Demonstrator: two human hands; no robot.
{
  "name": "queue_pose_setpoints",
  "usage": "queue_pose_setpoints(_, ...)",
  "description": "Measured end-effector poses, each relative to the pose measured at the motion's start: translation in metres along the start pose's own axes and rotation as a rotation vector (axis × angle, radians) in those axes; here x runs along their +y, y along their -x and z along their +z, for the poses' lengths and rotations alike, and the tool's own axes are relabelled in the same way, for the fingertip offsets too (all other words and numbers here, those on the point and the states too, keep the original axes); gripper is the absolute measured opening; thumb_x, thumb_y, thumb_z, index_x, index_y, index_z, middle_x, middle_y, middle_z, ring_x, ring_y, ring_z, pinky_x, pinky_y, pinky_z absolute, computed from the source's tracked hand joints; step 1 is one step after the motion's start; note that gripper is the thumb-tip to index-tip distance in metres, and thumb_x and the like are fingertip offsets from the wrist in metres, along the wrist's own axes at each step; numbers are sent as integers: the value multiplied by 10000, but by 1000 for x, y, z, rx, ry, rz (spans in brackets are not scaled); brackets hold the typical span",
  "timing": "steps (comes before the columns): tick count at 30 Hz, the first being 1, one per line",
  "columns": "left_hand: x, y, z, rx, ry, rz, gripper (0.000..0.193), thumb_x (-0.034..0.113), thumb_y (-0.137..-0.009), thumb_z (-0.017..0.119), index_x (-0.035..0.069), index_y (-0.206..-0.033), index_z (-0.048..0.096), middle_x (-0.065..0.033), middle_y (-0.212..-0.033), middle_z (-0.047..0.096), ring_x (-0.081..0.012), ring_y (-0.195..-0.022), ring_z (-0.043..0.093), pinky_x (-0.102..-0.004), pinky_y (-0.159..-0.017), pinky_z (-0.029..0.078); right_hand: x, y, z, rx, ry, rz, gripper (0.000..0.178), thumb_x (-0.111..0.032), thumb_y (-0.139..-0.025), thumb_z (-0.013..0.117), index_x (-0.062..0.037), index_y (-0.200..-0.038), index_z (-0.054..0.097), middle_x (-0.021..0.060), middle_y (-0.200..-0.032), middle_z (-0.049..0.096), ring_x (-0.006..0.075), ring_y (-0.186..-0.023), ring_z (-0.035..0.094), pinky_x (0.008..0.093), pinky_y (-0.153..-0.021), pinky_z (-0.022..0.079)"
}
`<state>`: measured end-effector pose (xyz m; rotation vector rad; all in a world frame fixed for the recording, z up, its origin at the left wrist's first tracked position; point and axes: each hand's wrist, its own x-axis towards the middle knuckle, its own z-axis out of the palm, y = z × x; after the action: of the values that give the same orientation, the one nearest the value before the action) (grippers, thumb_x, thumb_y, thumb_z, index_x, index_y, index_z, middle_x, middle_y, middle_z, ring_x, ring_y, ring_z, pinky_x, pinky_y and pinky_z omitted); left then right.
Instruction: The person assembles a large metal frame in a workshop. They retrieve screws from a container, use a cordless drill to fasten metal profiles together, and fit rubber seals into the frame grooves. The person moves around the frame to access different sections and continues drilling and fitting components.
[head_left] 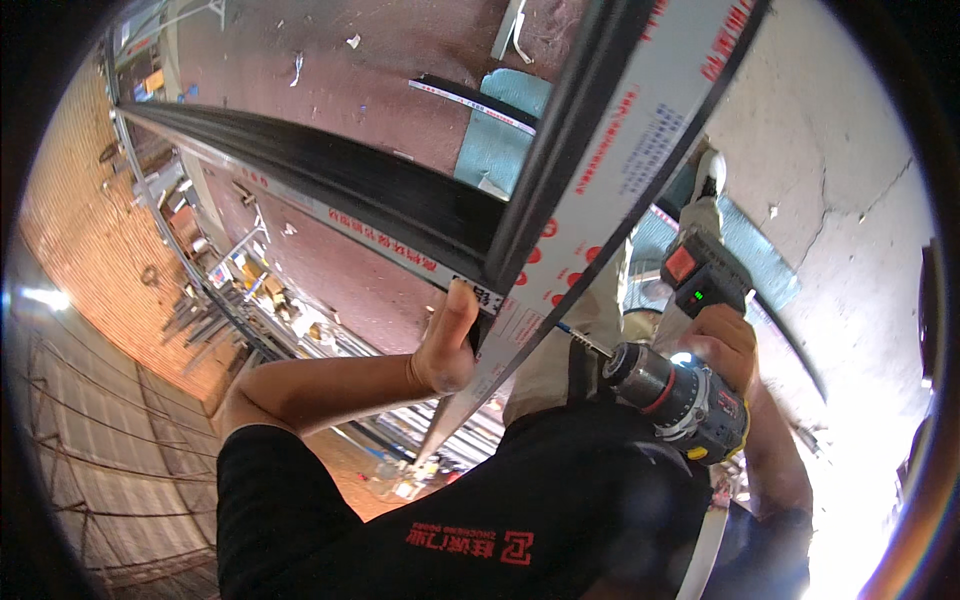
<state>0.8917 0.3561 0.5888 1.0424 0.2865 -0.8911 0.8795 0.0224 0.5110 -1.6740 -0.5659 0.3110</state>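
Observation:
My right hand (728,345) is wrapped round the handle of a cordless drill (685,405), black with yellow and red accents. Its work light glows, and a green light shows on its battery (700,275). A slim drill bit (583,338) points at the edge of a dark profile frame, its tip close to the long rail (600,190), which is covered in printed protective film. Contact between tip and rail cannot be made out. My left hand (447,345) grips the frame where the crossbar (330,180) meets that rail. Its thumb lies over the crossbar's end; the other fingers are hidden.
Blue-green sheets (505,125) lie on the floor, a loose filmed strip (470,103) across one. Long profiles (400,425) and scattered bits lie below the frame at left. A shoe (710,175) stands on the concrete beyond the drill. Brick wall (75,220) rises at left.

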Motion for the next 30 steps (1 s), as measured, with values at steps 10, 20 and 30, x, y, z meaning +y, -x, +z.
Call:
queue_pose_setpoints(10, -13, 6, 0, 351, -526, -39, 524, 431, -1093, 250, -2, -1303, 458, -182, -1233, 505, -251, -1193, 455, -346, -976, 383, -9, -13, -29, -33, 368, -72, 346, -131, -668, 746, -154, -1011, 709, 33, -711, 569, 235, -641, 596, 374, -592, 466)
queue_pose_setpoints(20, 13, -13, 30, 494, -270, 86, 618, 378, -918, 714, -14, -1340, 492, -100, -1227, 591, -201, -1128, 561, -365, -1006, 427, 59, 41, -3, -81, -51, 88, 333, -269, -897, 680, -74, -1166, 655, 144, -1122, 667, 339, -1005, 638, 465, -878, 493)
queue_pose_setpoints(30, 1, -66, 4, 473, -174, 226, 493, 288, -835, 818, -20, -1177, 639, -58, -1090, 661, -155, -1012, 608, -300, -897, 476, 34, 64, -42, -41, 323, -9, 428, -159, -797, 754, -71, -1204, 656, 137, -1128, 668, 322, -1075, 644, 406, -973, 496)
